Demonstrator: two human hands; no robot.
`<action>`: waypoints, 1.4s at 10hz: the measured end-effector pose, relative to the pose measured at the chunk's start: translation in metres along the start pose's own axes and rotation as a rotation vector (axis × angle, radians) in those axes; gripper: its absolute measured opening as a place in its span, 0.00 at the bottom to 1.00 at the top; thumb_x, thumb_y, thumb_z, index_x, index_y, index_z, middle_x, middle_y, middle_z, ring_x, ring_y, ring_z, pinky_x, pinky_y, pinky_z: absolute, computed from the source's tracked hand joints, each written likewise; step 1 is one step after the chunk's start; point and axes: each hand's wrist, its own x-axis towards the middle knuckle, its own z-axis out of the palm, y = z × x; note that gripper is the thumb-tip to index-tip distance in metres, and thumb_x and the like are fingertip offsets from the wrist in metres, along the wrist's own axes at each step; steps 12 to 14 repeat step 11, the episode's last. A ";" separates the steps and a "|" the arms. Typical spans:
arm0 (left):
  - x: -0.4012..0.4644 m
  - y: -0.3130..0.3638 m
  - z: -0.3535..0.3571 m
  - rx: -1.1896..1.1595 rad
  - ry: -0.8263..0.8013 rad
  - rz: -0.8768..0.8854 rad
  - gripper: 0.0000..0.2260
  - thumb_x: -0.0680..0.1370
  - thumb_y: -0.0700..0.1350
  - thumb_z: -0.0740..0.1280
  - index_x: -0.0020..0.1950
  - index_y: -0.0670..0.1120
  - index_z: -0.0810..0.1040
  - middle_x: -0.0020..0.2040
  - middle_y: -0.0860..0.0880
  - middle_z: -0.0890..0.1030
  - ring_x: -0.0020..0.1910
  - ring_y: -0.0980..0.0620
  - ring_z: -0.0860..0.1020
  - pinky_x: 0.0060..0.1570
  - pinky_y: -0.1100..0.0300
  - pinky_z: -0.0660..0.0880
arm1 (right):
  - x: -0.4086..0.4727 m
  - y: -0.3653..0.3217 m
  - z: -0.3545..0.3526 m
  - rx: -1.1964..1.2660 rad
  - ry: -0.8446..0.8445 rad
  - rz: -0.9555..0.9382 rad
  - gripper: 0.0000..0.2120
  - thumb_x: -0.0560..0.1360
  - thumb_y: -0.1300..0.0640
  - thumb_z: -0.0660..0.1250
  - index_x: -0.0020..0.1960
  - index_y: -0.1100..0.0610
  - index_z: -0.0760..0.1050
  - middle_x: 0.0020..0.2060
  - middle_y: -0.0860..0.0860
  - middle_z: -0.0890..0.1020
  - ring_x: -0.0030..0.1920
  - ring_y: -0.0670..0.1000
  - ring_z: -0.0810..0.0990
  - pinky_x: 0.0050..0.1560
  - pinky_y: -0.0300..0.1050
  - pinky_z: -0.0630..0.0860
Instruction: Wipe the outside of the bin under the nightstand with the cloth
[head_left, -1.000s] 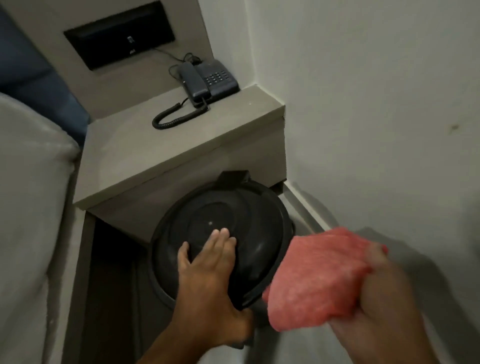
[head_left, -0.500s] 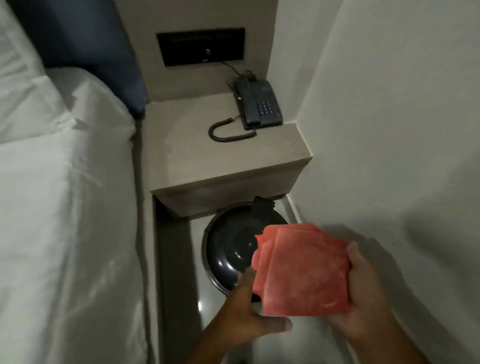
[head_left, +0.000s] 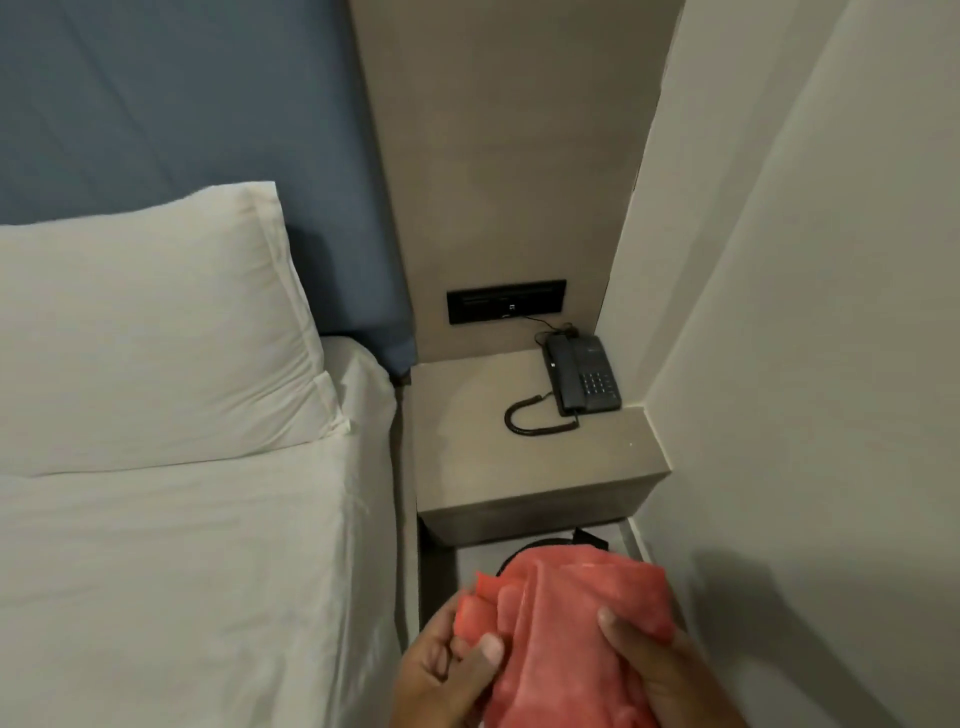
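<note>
A pink-red cloth (head_left: 576, 629) is bunched between both my hands at the bottom of the head view. My left hand (head_left: 447, 675) pinches its left folds with thumb and fingers. My right hand (head_left: 649, 675) grips its right side. The black bin (head_left: 589, 538) stands on the floor under the grey nightstand (head_left: 519, 467). Only its hinge and a sliver of rim show above the cloth; the rest is hidden behind cloth and hands.
A dark phone (head_left: 582, 374) with coiled cord sits on the nightstand by the right wall (head_left: 805, 364). A black socket panel (head_left: 506, 301) is above it. A white bed (head_left: 182, 545) with a pillow (head_left: 145, 332) fills the left.
My left hand left the bin lid and took hold of the cloth with the right. The view rose and pulled back, so the bin is now mostly covered.
</note>
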 end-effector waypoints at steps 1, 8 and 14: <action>0.025 0.003 0.001 0.220 -0.007 -0.054 0.29 0.57 0.53 0.85 0.52 0.41 0.85 0.47 0.28 0.83 0.46 0.32 0.83 0.50 0.43 0.81 | 0.028 0.003 0.000 -0.237 0.117 0.001 0.13 0.63 0.56 0.80 0.47 0.56 0.86 0.43 0.54 0.89 0.46 0.52 0.87 0.46 0.43 0.79; 0.321 -0.030 -0.022 0.570 0.374 -0.018 0.24 0.74 0.32 0.71 0.67 0.51 0.76 0.59 0.51 0.79 0.60 0.45 0.78 0.59 0.43 0.79 | 0.348 0.006 0.042 -0.749 -0.095 0.042 0.23 0.74 0.69 0.66 0.66 0.53 0.76 0.54 0.52 0.79 0.50 0.52 0.82 0.45 0.46 0.85; 0.374 -0.068 -0.077 0.462 0.301 -0.232 0.22 0.71 0.32 0.75 0.48 0.57 0.70 0.53 0.55 0.79 0.47 0.57 0.80 0.32 0.68 0.79 | 0.402 0.047 0.062 -0.738 -0.211 0.168 0.23 0.74 0.70 0.68 0.66 0.54 0.73 0.46 0.46 0.79 0.44 0.42 0.76 0.30 0.27 0.72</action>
